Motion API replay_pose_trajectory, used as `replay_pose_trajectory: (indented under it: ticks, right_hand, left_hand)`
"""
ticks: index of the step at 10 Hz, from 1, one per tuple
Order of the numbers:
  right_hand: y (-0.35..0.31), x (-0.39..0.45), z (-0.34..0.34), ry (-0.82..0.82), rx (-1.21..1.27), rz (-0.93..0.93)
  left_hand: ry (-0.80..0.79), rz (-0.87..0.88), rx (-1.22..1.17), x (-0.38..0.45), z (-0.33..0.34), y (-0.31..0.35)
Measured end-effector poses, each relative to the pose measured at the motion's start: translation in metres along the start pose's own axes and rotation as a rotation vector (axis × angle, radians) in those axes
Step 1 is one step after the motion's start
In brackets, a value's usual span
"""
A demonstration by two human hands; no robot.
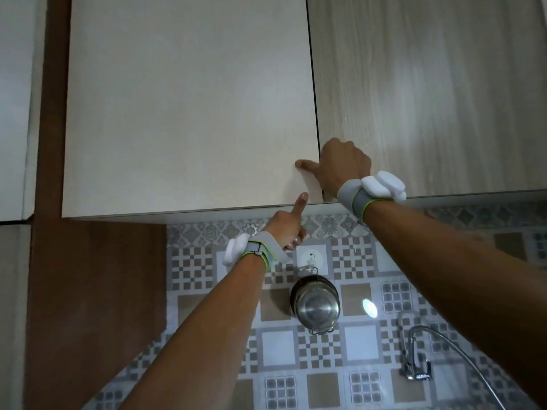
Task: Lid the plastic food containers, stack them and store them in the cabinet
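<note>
- Head view: two cabinet doors fill the upper frame, a pale left door (183,113) and a grained right door (429,99).
- Right hand (340,170) grips the left door's edge at 5 o'clock, fingers curled behind it and thumb flat on its face.
- Left hand (288,224) touches the door's bottom edge with a straight forefinger, other fingers curled, holding nothing.
- Steel pot (315,304) hangs on the tiled wall at 6 o'clock; tap (417,350) at 4 o'clock.
- No containers in view.

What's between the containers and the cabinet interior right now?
The cabinet's left door, which looks shut or nearly so. The right hand grips its right edge, thumb on the front face, and the left hand has its index finger at the door's bottom edge. No containers are in view.
</note>
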State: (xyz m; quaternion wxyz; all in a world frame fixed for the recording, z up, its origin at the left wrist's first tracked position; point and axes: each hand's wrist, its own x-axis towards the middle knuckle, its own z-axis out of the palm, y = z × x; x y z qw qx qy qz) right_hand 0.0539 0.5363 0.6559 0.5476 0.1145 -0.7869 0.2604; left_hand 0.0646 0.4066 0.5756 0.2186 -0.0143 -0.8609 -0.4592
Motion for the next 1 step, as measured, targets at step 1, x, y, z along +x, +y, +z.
replay_pose_trajectory:
  ticks: [1]
  right_hand:
    - [-0.0098,-0.0257,0.0056,-0.09,0.177,-0.009]
  left_hand:
    - [-0.039,0.073,-0.011,-0.0082,-0.0247,-0.021]
